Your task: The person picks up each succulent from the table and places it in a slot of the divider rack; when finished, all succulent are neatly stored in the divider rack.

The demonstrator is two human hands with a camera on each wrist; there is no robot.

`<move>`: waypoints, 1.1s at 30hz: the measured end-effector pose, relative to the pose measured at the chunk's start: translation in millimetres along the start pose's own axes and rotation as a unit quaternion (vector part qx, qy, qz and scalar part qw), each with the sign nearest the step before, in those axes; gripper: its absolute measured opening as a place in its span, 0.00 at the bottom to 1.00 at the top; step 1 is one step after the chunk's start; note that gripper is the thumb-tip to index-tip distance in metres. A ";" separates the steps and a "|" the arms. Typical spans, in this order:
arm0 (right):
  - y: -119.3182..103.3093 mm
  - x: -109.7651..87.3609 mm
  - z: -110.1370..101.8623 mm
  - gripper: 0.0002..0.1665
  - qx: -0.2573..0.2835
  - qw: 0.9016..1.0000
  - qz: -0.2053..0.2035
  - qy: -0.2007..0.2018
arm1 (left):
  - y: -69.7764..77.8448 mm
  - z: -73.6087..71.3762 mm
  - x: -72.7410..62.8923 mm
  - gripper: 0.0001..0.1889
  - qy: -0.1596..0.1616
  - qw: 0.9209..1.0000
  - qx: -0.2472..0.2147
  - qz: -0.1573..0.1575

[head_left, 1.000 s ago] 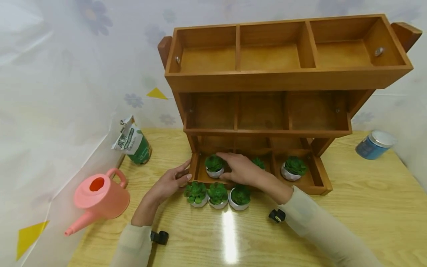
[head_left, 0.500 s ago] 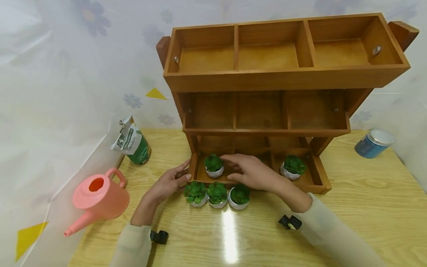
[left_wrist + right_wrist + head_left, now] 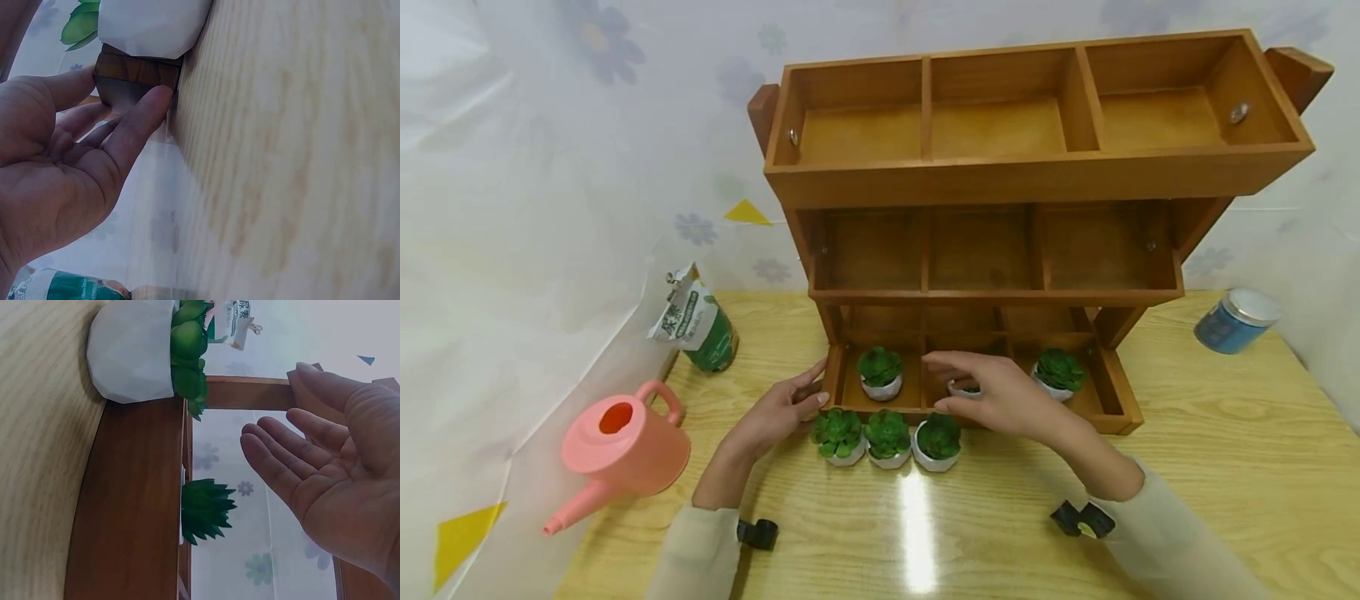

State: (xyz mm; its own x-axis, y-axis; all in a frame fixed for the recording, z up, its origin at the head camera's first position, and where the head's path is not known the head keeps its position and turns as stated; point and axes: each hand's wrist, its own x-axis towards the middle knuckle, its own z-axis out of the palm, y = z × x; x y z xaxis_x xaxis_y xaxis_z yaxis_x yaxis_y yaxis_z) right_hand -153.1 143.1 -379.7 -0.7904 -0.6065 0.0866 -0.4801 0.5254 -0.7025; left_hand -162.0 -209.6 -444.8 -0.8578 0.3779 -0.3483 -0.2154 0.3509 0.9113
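Observation:
A three-tier wooden plant shelf [image 3: 958,275] stands on the table. My left hand [image 3: 782,410] holds the front left corner of its lowest tray, thumb and fingers on the wood in the left wrist view. My right hand [image 3: 1000,392] is over the tray's middle compartment, fingers extended and nothing held, as its bare palm [image 3: 350,494] shows. A potted succulent [image 3: 881,372] sits in the left compartment and another succulent [image 3: 1057,373] in the right. The middle compartment's white pot [image 3: 961,389] is mostly hidden by my right hand. Three potted succulents [image 3: 887,437] stand before the tray.
At the left stand a pink watering can [image 3: 625,446] and a green-and-white pouch [image 3: 700,321] with a clip. A blue jar [image 3: 1237,321] with a silver lid is at the right. The shelf's upper tray [image 3: 1037,179] overhangs the lower ones.
My right hand has moved right, from beside the left succulent to over the middle compartment. The left succulent now shows fully. My left hand has stayed at the tray corner.

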 end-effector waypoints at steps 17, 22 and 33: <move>21.5 -29.7 6.5 0.32 0.062 0.998 0.028 0.006 | -0.9 -1.6 -1.9 0.34 -0.001 1.000 0.001 0.008; 25.8 -37.1 11.7 0.33 0.077 0.996 0.040 -0.001 | -1.2 -0.9 -1.2 0.34 -0.001 1.000 0.000 0.009; 34.3 -51.4 25.1 0.33 0.096 0.994 0.040 -0.015 | -2.5 1.1 1.3 0.34 0.001 1.000 0.000 0.007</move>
State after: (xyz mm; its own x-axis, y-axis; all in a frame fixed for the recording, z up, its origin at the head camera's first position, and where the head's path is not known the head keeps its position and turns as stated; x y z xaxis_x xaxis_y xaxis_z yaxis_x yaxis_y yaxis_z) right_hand -119.4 177.3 -426.0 -0.8099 -0.5866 0.0063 -0.3327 0.4505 -0.8285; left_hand -162.1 -209.0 -447.7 -0.8617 0.3808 -0.3353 -0.2041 0.3449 0.9162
